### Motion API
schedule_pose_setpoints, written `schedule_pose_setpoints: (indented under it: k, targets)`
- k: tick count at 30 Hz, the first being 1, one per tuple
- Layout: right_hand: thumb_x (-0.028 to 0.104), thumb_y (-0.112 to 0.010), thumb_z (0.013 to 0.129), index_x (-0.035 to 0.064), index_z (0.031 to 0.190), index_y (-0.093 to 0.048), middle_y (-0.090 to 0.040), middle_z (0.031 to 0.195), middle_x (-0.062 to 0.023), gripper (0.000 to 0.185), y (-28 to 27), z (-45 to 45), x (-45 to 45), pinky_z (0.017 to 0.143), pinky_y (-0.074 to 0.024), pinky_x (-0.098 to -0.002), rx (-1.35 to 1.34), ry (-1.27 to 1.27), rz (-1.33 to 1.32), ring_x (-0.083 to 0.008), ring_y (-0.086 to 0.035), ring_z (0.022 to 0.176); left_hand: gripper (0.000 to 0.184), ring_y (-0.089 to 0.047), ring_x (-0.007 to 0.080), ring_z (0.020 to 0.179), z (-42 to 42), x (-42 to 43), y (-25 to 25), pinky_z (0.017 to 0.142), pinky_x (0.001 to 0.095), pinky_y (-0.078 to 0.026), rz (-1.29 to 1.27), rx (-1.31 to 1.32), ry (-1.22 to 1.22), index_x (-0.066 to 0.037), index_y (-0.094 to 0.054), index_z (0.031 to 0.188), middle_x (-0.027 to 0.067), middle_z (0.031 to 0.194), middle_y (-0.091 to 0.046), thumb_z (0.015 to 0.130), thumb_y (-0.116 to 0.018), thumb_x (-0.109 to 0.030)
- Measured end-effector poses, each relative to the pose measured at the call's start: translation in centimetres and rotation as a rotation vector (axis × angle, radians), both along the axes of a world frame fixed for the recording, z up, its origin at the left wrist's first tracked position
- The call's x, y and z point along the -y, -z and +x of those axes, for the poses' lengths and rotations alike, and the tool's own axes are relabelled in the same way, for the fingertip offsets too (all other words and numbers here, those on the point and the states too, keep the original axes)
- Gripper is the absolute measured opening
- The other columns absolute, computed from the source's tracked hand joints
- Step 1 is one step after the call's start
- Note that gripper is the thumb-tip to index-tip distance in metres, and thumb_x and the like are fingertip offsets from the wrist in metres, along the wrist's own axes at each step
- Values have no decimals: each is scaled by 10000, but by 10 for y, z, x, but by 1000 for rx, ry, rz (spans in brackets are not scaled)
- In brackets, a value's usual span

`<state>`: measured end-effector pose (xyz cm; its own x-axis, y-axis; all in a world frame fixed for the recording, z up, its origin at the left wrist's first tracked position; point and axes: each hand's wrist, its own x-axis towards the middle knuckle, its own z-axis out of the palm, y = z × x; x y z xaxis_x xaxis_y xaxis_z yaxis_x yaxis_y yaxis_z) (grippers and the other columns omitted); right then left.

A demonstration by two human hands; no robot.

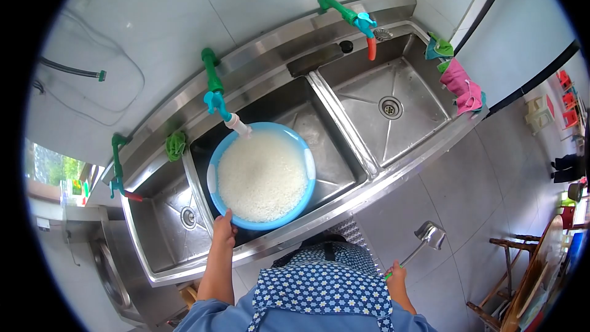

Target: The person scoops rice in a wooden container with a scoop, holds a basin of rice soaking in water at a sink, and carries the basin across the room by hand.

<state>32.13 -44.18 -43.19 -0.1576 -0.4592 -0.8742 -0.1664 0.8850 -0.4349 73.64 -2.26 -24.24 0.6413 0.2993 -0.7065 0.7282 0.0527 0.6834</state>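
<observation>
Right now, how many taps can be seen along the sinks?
3. The left tap is at the left basin; the middle tap ends over the blue tub; the right tap is at the right basin. More may be outside the view.

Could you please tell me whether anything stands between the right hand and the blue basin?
Yes: the sink's front rim runs between the right hand, which holds a metal scoop outside it, and the blue basin on its other side.

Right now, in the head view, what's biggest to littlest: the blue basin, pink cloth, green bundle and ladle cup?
1. Blue basin
2. Pink cloth
3. Green bundle and ladle cup: too alike to rank
</observation>
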Motion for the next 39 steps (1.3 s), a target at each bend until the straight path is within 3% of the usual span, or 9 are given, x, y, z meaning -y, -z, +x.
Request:
schedule_pose_setpoints:
  k: [7, 19, 34, 39]
  targets:
    - [116, -621, 894, 86, 889, -404, -437, 567, -55, 220, -1, -1, -2, 337, -339, -306, 72, -6, 8, -163, -418, 407, 201, -424, 108, 491, 1, 1, 0, 402, 248, -304, 1, -1, 0, -85, -532, 859, -2, 660, -490, 938, -579, -264]
    - [116, -636, 886, 106, 997, -345, -434, 586, -49, 312, 3, 4, -5, 339, -329, -293, 42, -24, 5, -147, -413, 422, 210, -419, 120, 471, 2, 2, -3, 402, 261, -313, -2, 4, -9, -80, -534, 849, 2, 639, -482, 944, -571, -263]
    - [110, -622, 885, 95, 1004, -357, -425, 564, -67, 291, -2, 10, -6, 335, -327, -332, 1, 4, -5, -182, -429, 410, 216, -403, 120, 452, 2, 2, -4, 389, 262, -298, 1, 5, 2, -74, -529, 853, 5, 641, -483, 938, -580, -266]
    - [94, -621, 881, 102, 1004, -354, -429, 548, -59, 294, 8, 1, -4, 327, -341, -324, 99, -51, 24, -176, -436, 404, 218, -401, 123, 440, 1, 1, -1, 380, 261, -289, -5, 10, 7, -78, -536, 827, 5, 619, -476, 937, -573, -261]
